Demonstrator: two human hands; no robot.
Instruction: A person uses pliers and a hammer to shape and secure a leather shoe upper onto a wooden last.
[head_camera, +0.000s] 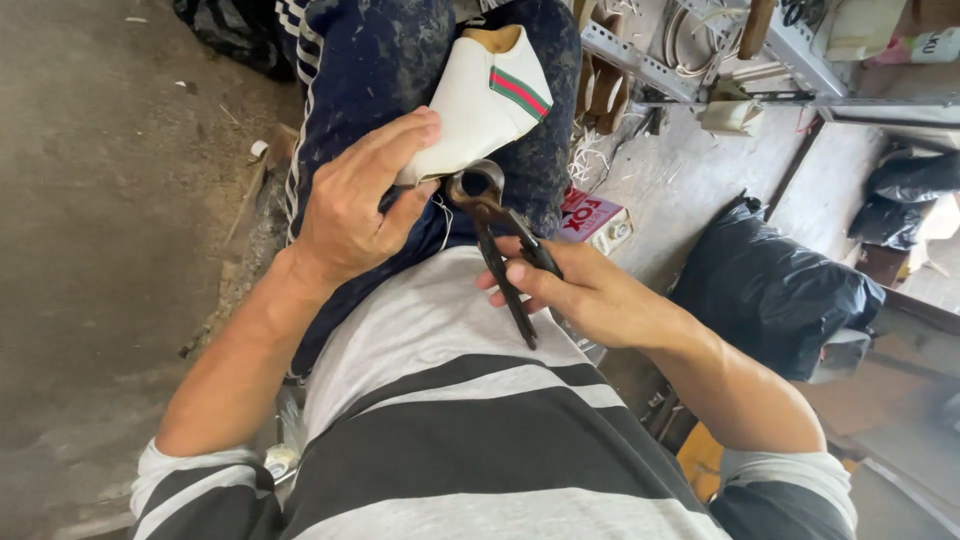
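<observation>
Left hand (355, 205) steadies white shoe (480, 105); right hand (585, 290) holds pincers (495, 225).

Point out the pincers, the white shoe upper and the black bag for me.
pincers (478, 186), head view, on the rounded jaw head.
white shoe upper (478, 100), head view, on its white side panel.
black bag (765, 285), head view, on its crumpled middle.

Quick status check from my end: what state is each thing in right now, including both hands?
Left hand: closed over the near end of the shoe, pressing it on the lap.
Right hand: gripping the pincer handles.
White shoe upper: resting on the knee, far end away from the body.
Pincers: head set against the shoe's edge; whether they bite, cannot tell.
Black bag: slumped on the floor, bunched shut.
</observation>
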